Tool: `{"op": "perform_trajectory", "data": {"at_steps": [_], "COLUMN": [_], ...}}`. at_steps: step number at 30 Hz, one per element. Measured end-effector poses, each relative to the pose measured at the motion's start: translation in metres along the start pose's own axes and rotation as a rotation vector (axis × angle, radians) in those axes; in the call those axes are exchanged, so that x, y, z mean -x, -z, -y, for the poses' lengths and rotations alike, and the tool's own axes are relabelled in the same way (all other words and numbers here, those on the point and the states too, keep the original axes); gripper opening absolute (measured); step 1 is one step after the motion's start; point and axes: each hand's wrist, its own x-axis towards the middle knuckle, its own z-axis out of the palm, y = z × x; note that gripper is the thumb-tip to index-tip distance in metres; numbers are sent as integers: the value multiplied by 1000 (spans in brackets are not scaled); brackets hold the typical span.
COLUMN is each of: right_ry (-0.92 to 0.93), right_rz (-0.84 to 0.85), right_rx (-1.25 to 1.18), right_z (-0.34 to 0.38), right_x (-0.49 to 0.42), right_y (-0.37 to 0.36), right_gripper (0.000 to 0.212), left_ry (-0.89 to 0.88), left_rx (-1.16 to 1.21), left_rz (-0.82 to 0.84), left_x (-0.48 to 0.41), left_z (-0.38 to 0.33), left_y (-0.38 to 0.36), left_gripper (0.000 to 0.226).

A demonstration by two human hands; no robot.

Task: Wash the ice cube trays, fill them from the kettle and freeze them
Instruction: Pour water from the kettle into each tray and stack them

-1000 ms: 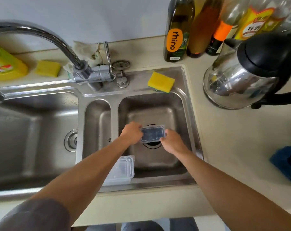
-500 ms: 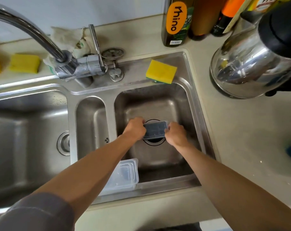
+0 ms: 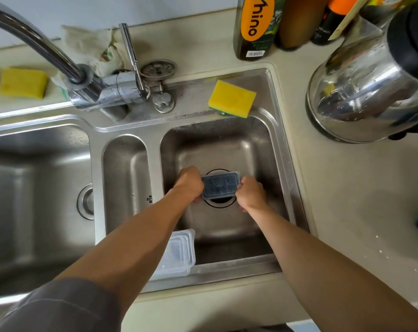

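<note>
— Both hands closed in since a second ago: left hand (image 3: 190, 185) and right hand (image 3: 251, 194) each grip an end of the tray (image 3: 221, 185), just above the drain (image 3: 221, 205). I'd flex it gently, keeping it over the basin (image 3: 263, 152).
— Anything hidden?
— Fingertips under it; cells blurred; clear box (image 3: 180, 252) half behind my arm (image 3: 131, 236).

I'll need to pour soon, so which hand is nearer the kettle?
Right. The right hand grips the end of the ice cube tray on the side towards the kettle; the left hand grips the opposite end, farther from it.
</note>
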Motion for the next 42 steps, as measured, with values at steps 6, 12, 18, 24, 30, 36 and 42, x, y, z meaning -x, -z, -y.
{"op": "perform_trajectory", "data": {"at_steps": [6, 12, 18, 24, 30, 36, 42], "right_ry": [-22, 13, 29, 20, 140, 269, 317], "right_rz": [58, 30, 31, 47, 60, 75, -69], "right_rx": [-41, -23, -10, -72, -217, -312, -290], "right_z": [-4, -2, 1, -2, -3, 0, 12], "right_x": [-4, -3, -2, 15, 63, 120, 159], "right_y": [2, -1, 1, 7, 40, 87, 146], "right_gripper": [13, 15, 23, 24, 12, 14, 45], "left_ry": [31, 52, 67, 16, -24, -50, -104], "left_rx": [-42, 29, 107, 108, 348, 613, 601], "left_rz": [50, 59, 54, 11, -116, -225, -316], "left_x": [-3, -9, -11, 6, 45, 99, 147], "left_z": [3, 3, 5, 5, -7, -31, -48], "left_y": [-1, -4, -9, -6, 9, 17, 31], "left_gripper": [21, 25, 24, 34, 66, 61, 54]}}
